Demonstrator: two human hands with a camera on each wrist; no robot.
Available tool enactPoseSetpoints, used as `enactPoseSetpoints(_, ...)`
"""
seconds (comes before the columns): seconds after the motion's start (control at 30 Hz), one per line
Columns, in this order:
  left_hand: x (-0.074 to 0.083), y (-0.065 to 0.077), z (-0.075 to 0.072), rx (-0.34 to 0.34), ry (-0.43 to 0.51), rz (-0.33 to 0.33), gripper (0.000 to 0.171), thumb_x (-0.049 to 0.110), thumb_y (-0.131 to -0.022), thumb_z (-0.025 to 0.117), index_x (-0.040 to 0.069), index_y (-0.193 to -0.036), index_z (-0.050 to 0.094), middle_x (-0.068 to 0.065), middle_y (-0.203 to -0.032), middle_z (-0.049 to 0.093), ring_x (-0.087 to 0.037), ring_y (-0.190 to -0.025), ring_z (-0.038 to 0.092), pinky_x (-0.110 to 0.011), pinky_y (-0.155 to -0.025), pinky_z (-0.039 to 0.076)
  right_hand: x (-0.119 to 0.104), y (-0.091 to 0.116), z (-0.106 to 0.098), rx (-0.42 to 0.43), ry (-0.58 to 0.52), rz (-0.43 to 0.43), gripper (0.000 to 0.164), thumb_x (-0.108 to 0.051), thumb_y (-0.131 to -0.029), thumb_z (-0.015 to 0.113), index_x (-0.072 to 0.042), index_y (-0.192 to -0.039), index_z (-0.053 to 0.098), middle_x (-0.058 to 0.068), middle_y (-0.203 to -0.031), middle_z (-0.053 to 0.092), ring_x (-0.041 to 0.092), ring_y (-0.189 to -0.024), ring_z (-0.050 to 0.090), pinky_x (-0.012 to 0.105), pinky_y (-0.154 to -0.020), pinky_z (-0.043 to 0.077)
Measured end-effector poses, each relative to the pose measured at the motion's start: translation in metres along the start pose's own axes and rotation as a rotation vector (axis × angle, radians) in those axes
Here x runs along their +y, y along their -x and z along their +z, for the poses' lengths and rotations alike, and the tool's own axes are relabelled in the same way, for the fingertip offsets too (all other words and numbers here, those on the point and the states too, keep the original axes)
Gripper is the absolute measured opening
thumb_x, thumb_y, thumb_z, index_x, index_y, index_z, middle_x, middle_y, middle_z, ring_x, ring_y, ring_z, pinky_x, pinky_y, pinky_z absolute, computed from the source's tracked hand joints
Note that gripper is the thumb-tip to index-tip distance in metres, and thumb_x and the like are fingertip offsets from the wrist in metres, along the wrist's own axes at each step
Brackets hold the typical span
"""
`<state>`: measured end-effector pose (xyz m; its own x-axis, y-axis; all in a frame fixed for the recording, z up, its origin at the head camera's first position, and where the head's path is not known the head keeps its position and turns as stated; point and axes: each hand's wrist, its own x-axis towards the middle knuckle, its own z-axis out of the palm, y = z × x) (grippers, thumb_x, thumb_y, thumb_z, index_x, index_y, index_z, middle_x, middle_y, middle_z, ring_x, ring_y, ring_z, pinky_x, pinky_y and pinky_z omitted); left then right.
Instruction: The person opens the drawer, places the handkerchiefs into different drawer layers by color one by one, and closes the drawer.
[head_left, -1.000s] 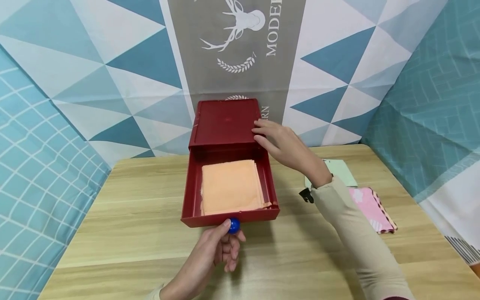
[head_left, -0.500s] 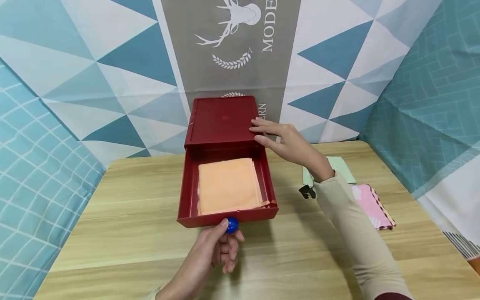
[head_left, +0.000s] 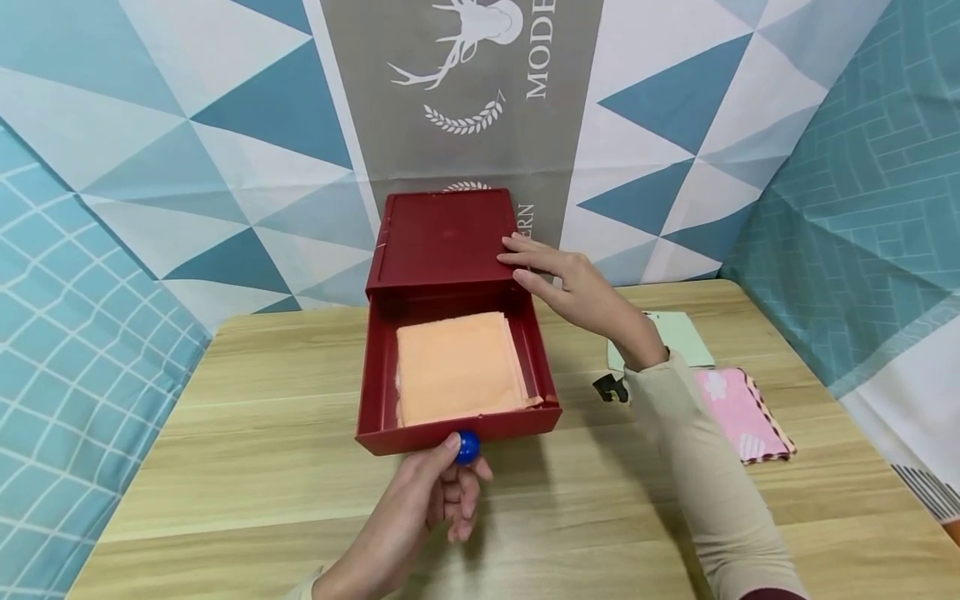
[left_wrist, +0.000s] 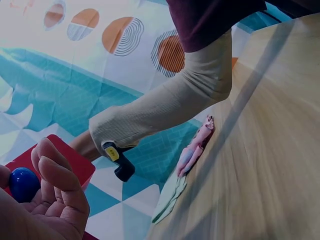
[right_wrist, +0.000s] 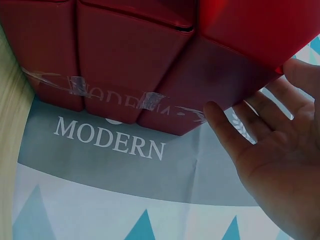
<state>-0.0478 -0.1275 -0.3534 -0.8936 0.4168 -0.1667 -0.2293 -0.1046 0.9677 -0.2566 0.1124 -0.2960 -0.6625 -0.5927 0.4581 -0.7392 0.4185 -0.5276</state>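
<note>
A dark red drawer cabinet (head_left: 450, 237) stands against the back cloth; in the right wrist view its side (right_wrist: 125, 60) shows several stacked sections with clear tape across. Its top drawer (head_left: 457, 433) is pulled out. Inside lies a folded light-orange towel (head_left: 459, 367). My left hand (head_left: 420, 508) pinches the round blue knob (head_left: 467, 447) on the drawer front between thumb and index finger, the other fingers loosely curled below. With fingers extended, my right hand (head_left: 570, 287) touches the right edge of the cabinet top. In the left wrist view the knob (left_wrist: 24, 185) sits beside my fingers.
On the wooden table's right side lie a folded pale-green cloth (head_left: 682, 337) and a folded pink cloth (head_left: 738, 412). Patterned cloths hang behind the table and along both sides. A black strap buckle (head_left: 611, 387) sticks out from my right wrist.
The head view has shifted slightly. Both hands keep their places on the knob and the cabinet top, and the drawer stands out about as far as before.
</note>
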Motion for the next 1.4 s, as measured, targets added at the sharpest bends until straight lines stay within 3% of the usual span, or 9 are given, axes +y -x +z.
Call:
enactPoseSetpoints(0.4,0.009,-0.011,-0.013,0.022,0.045,0.071,0.056,0.046,-0.108,0.036,-0.006,-0.103,0.058,-0.002,-0.07,0.056,-0.012,-0.055,0.053,-0.023,-0.051,0.046,0.006,0.006,0.008,0.033,-0.114,0.06,0.037,-0.02,-0.1,0.061,-0.021,-0.137,0.061,-0.01,-0.153,0.043,0.005,-0.145,0.029,0.04,-0.114,0.034)
enactPoseSetpoints(0.57,0.009,-0.017,-0.018,0.027,0.041,0.083,0.057,0.047,-0.107,0.035,-0.004,-0.104,0.059,-0.002,-0.071,0.055,-0.012,-0.057,0.053,-0.023,-0.052,0.046,0.001,0.008,0.013,0.053,-0.153,0.086,0.035,-0.016,-0.1,0.06,-0.014,-0.135,0.062,-0.003,-0.153,0.044,0.011,-0.146,0.03,0.042,-0.115,0.034)
enactPoseSetpoints(0.77,0.009,-0.026,-0.021,0.047,0.052,0.106,0.057,0.049,-0.107,0.036,-0.003,-0.104,0.06,-0.002,-0.071,0.055,-0.013,-0.057,0.052,-0.023,-0.053,0.046,-0.026,0.011,0.006,0.067,-0.178,0.097,0.033,-0.009,-0.1,0.059,-0.001,-0.132,0.062,0.011,-0.151,0.046,0.024,-0.146,0.032,0.046,-0.115,0.032)
enactPoseSetpoints(1.07,0.017,-0.045,-0.023,0.086,0.061,0.122,0.057,0.051,-0.106,0.038,-0.001,-0.103,0.062,-0.002,-0.069,0.054,-0.014,-0.056,0.052,-0.023,-0.052,0.045,-0.041,0.007,-0.008,0.06,-0.154,0.106,0.033,-0.007,-0.098,0.06,0.001,-0.13,0.063,0.014,-0.149,0.048,0.025,-0.145,0.034,0.044,-0.113,0.036)
enactPoseSetpoints(1.2,0.021,-0.054,-0.025,0.115,0.071,0.137,0.055,0.05,-0.105,0.04,0.0,-0.102,0.063,-0.003,-0.068,0.053,-0.015,-0.055,0.052,-0.023,-0.052,0.045,-0.035,0.001,-0.008,0.054,-0.144,0.122,0.033,-0.009,-0.098,0.061,-0.001,-0.13,0.064,0.013,-0.149,0.048,0.024,-0.145,0.034,0.043,-0.113,0.036)
enactPoseSetpoints(1.4,0.023,-0.066,-0.03,0.144,0.077,0.154,0.056,0.052,-0.104,0.042,0.0,-0.101,0.064,-0.003,-0.068,0.054,-0.015,-0.055,0.051,-0.024,-0.051,0.043,-0.009,-0.003,0.0,0.038,-0.134,0.132,0.033,-0.016,-0.099,0.063,-0.009,-0.131,0.065,0.003,-0.15,0.048,0.015,-0.145,0.033,0.041,-0.114,0.036)
